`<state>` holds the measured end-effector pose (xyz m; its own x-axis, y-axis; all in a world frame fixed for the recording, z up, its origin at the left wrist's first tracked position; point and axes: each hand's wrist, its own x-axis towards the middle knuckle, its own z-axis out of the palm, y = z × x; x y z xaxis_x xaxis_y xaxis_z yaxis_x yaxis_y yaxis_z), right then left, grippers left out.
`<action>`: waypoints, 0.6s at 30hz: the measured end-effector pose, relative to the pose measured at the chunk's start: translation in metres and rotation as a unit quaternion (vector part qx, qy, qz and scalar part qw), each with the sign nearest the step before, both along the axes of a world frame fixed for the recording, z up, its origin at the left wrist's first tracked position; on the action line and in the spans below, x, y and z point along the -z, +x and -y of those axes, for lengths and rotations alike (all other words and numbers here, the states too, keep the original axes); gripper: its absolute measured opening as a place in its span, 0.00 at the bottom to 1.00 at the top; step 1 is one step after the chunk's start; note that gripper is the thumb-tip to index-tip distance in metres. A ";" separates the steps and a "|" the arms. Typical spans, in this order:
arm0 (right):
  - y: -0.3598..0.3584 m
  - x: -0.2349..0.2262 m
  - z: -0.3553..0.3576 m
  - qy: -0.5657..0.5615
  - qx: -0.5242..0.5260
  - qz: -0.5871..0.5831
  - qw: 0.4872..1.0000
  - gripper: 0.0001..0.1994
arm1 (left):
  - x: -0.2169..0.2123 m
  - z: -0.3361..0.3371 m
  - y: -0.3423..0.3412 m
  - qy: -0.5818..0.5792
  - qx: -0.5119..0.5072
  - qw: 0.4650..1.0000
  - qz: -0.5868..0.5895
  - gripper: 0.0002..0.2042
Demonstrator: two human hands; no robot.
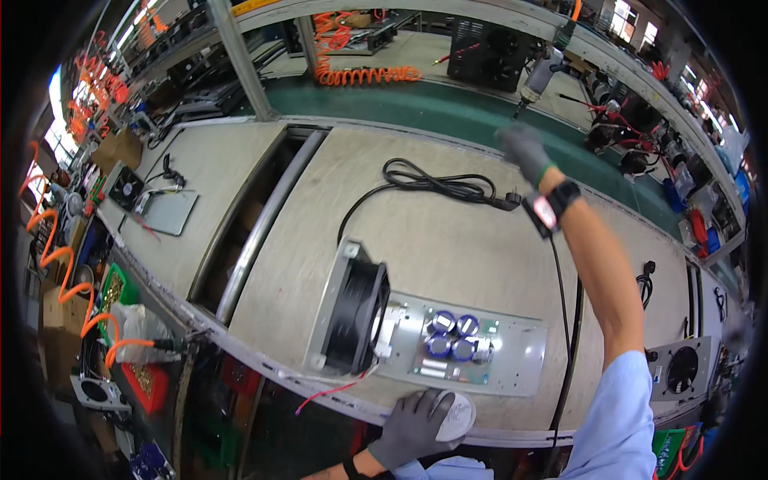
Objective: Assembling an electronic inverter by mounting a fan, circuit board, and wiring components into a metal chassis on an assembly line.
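Left hand holds a round white object, near side; right hand, far right, is near a power driver; its blurred grip cannot be determined.

To my left I see an orange coiled hose near a red bin of small brass-coloured parts (a green bin sits close by); to my right are a fan panel and a bundled black cable.

I see a white round dish-like object, contents unclear, held at the tabletop's near edge; grey cylindrical power screwdriver hanging tilted, tip down, past the far edge; open grey metal chassis lying between.
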<state>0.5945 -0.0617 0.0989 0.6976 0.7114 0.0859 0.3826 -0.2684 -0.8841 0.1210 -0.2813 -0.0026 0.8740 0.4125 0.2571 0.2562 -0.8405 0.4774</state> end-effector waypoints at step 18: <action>-0.243 0.047 0.076 -0.166 -0.492 0.178 0.836 0.18 | -0.031 -0.041 -0.335 0.187 -0.572 0.797 -0.056 0.44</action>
